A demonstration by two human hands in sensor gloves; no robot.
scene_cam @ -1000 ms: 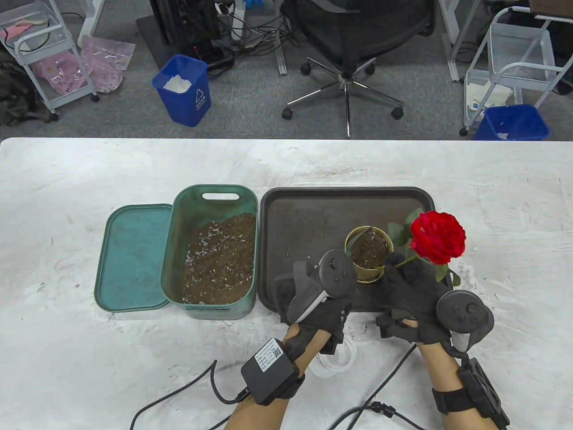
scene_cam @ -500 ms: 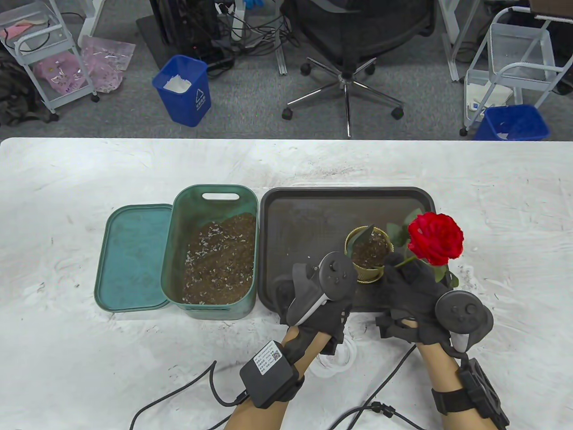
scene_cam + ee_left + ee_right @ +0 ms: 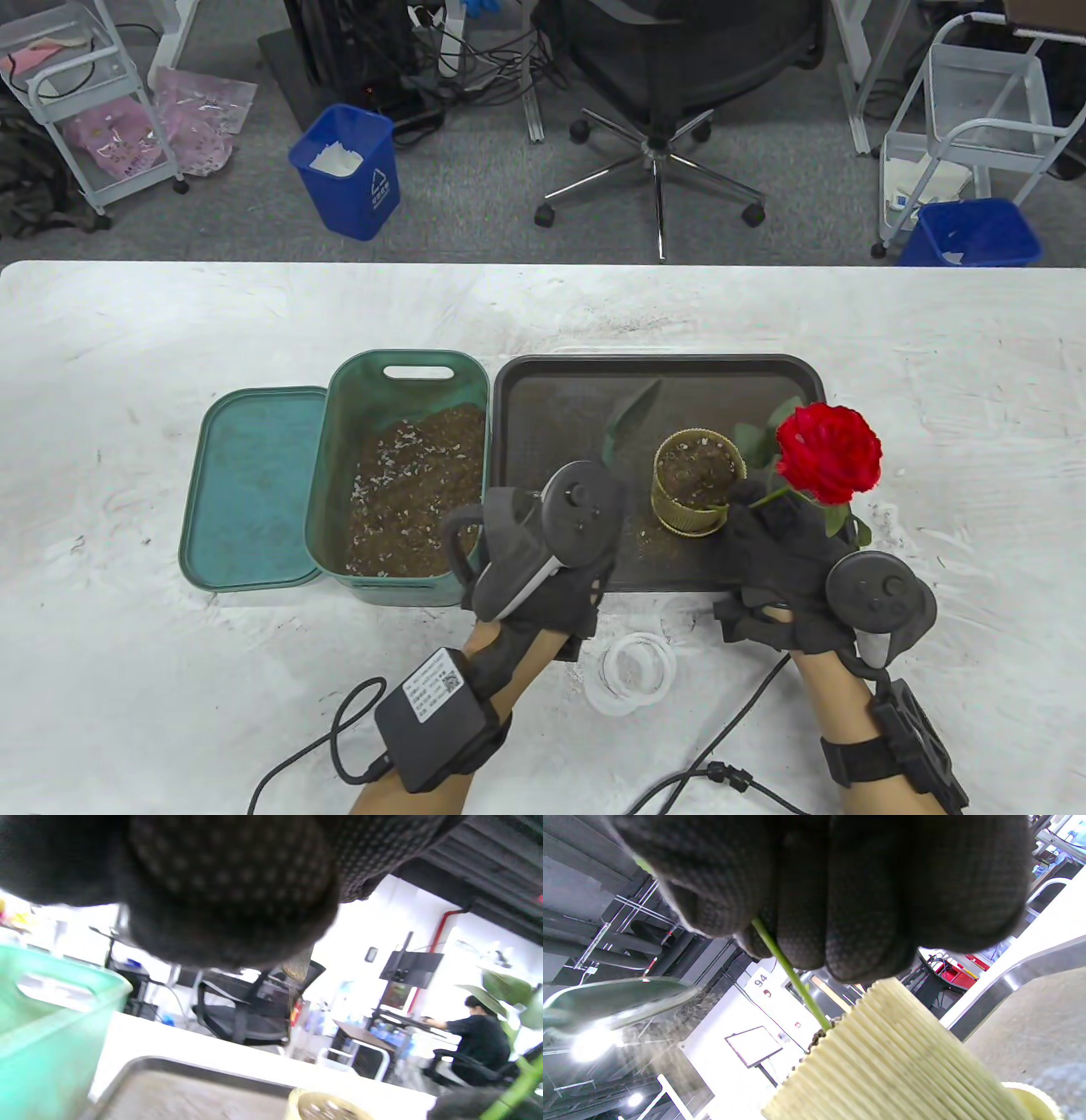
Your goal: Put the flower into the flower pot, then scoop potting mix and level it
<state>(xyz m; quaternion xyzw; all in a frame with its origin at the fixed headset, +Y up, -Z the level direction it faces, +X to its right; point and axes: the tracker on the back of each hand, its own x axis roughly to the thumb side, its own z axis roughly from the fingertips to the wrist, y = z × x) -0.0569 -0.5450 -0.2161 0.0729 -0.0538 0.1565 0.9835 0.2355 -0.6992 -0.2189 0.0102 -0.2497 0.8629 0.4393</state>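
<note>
While my right hand [image 3: 785, 564] is pinching the thin green stem of the red artificial rose [image 3: 827, 450], its grip pressed together around the stem just above the soil, the ribbed pale-yellow flower pot [image 3: 697, 492] is standing upright on the dark rectangular tray [image 3: 560, 407] with the stem running down into it. I am seeing in the right wrist view the gloved fingertips [image 3: 840, 912] closing on that stem right over the pot's rim, and brown potting mix is filling the pot close to its top. My left hand [image 3: 543, 560] is hovering over the tray's near left corner, beside the green plastic tub of potting mix [image 3: 407, 475], and it is carrying a dark green trowel [image 3: 629, 416] whose blade is pointing away from me over the tray, apart from the pot; I cannot tell how its grip is lying on the handle, since the tracker is hiding the fingers. The tub's teal lid [image 3: 253, 488] is lying flat on the white table [image 3: 170, 323], touching the tub's left side. A white ring [image 3: 635, 671] is lying between my wrists.
</note>
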